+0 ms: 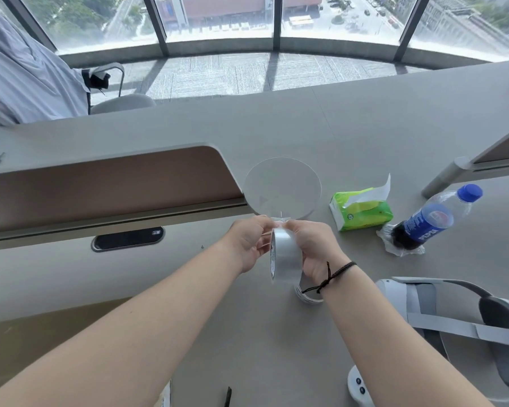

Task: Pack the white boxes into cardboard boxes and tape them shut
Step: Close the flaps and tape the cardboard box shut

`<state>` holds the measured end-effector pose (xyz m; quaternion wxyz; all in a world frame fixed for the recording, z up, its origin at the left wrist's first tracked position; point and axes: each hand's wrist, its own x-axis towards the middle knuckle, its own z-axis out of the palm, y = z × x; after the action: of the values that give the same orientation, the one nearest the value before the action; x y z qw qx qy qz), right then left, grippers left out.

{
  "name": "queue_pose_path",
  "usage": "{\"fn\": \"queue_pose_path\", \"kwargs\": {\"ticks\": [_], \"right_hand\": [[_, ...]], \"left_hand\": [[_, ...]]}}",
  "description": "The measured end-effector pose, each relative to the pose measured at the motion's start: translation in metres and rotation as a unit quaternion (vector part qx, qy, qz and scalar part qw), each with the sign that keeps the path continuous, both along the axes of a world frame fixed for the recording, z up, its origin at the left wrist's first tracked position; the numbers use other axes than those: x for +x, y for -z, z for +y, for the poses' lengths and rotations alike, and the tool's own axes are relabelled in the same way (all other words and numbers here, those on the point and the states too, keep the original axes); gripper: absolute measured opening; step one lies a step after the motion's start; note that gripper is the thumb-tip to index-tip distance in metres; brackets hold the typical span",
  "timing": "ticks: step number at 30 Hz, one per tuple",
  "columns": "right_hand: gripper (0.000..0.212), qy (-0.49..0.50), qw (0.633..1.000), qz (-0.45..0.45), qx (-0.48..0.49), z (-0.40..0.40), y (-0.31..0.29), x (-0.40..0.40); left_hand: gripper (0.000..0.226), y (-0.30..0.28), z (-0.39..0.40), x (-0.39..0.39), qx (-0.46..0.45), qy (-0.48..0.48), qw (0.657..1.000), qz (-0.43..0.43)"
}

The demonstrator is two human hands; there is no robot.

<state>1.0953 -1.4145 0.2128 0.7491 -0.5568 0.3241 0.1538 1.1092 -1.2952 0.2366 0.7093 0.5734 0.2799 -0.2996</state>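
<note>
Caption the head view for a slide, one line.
Both hands, left hand and right hand, hold a tape roll above the grey desk.

Tissue pack (360, 210) lies left of bottle (429, 221), headset (465, 324) nearer

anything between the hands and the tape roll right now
Nothing visible. Both the left hand and the right hand already hold the tape roll above the desk, fingers meeting at its top edge.
</note>
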Motion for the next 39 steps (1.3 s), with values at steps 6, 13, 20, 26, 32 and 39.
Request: {"fn": "queue_pose_path", "kwargs": {"ticks": [6,13,20,26,32,39], "right_hand": [[0.061,0.0,1.0,0.005,0.024,0.002,-0.009,0.004],[0.033,0.005,0.999,-0.049,0.023,-0.004,-0.031,0.004],[0.011,-0.068,0.995,-0.071,-0.031,0.002,-0.047,-0.018],[0.02,-0.183,0.973,-0.1,-0.097,0.03,-0.056,-0.047],[0.022,-0.294,0.94,-0.134,-0.109,0.08,-0.076,-0.072],[0.022,-0.418,0.887,-0.142,-0.135,0.182,-0.087,-0.096]], "left_hand": [[0.03,-0.005,-0.003,0.003,-0.008,-0.011,1.0,0.0],[0.034,-0.02,-0.006,0.016,-0.062,-0.096,0.993,-0.034],[0.033,-0.023,0.016,0.001,-0.039,-0.074,0.994,-0.063],[0.01,-0.029,0.058,-0.022,-0.067,-0.141,0.986,-0.062],[0.012,-0.043,0.135,-0.069,0.013,-0.158,0.977,-0.143],[0.015,-0.06,0.252,-0.134,0.12,-0.157,0.961,-0.196]]}}
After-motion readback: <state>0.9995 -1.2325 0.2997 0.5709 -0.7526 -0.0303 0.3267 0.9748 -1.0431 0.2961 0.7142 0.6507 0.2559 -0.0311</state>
